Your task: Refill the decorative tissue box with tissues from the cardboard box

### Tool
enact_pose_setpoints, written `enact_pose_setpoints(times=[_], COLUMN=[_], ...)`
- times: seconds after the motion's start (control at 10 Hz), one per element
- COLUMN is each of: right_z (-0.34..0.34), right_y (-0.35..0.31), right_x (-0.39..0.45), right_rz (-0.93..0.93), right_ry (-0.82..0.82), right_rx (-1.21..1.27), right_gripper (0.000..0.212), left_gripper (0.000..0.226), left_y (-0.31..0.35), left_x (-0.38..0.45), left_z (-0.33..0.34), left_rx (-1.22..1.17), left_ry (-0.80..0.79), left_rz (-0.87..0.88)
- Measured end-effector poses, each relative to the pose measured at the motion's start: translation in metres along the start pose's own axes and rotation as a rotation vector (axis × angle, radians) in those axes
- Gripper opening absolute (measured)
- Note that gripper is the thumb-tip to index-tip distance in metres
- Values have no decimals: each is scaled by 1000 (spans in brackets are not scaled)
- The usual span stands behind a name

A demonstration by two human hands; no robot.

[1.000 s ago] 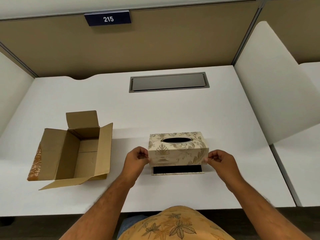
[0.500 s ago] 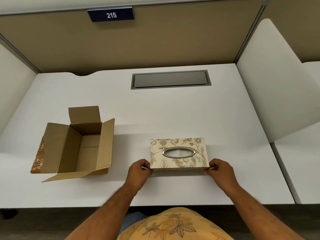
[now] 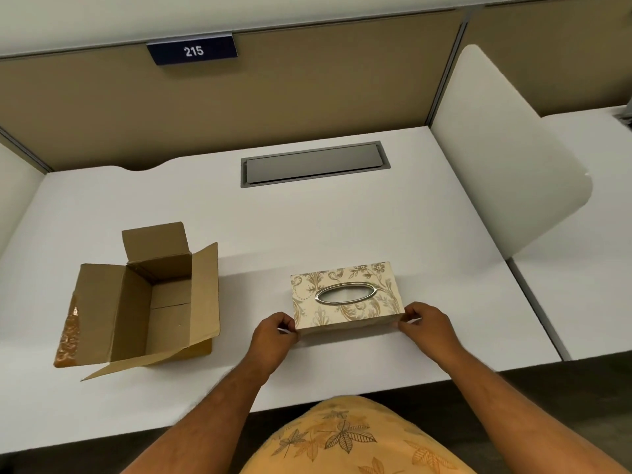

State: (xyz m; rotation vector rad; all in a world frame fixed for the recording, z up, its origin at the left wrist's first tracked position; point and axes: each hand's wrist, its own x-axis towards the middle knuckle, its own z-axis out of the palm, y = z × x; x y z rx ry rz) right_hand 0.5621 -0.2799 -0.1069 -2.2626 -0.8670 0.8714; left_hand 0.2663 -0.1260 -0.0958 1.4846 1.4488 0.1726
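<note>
We pinch the tissue box (image 3: 346, 297) at its near corners, left hand (image 3: 274, 333) and right hand (image 3: 425, 323) curled narrow; it sits on the desk (image 3: 342, 220), cardboard box (image 3: 143, 302) open at left

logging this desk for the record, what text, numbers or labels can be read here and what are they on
"215": white digits on the dark blue plate at the top of the tan partition.
No readable text shows on the decorative tissue box or the cardboard box.

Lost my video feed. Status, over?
Both hands, left and right, grip cream floral tissue box ends. Box flat on desk, closed. Brown cardboard box open, clear.
</note>
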Motion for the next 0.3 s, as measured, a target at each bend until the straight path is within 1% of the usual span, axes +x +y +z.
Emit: enact_pose_setpoints(times=[0.1,0.2,0.3], right_z=[4,7,14], right_y=[-3,-5,-12], right_x=[-20,-33,-51], right_rz=[1,22,38], right_ry=[71,115,170], right_rx=[38,53,85], right_gripper=[19,25,22], left_gripper=[8,8,10], left_y=[0,-1,-2], left_x=[-7,-14,-27], left_z=[-15,-22,-32], left_rx=[-12,-19,-19], left_ry=[-45,-45,-45], left_rz=[59,102,156])
